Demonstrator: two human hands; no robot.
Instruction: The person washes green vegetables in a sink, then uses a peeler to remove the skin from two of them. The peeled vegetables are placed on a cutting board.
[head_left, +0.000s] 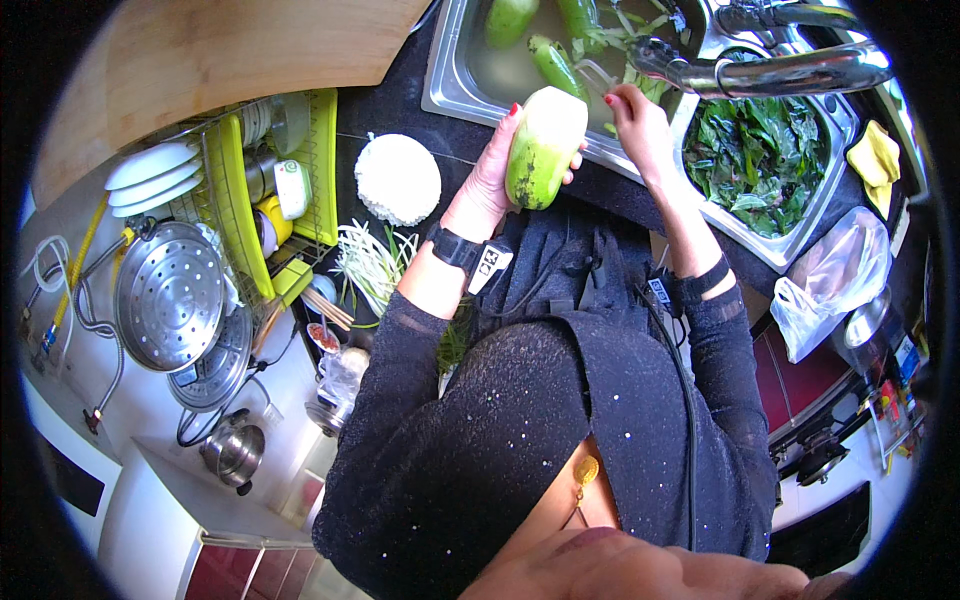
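My left hand (491, 169) grips a thick green gourd (536, 169) in front of the sink. Its upper end is pale and looks peeled, while dark specks mark the green skin lower down. Just to the right, over the sink edge, the fingers of my right hand (643, 127) are closed on a pale peeler (596, 73), apart from the gourd. Beyond both hands is a steel sink basin (442, 75) with cloudy water. Another green gourd (508, 21) lies in it, along with a slimmer green one (553, 64) and peel strips (637, 34).
A metal faucet (802, 71) reaches over the sink. Wet leafy greens (757, 157) fill the right basin, with a yellow cloth (874, 161) and plastic bag (832, 277) beyond. Leftward are a round white bumpy item (397, 180), white-stemmed greens (373, 259) and a green dish rack (240, 202).
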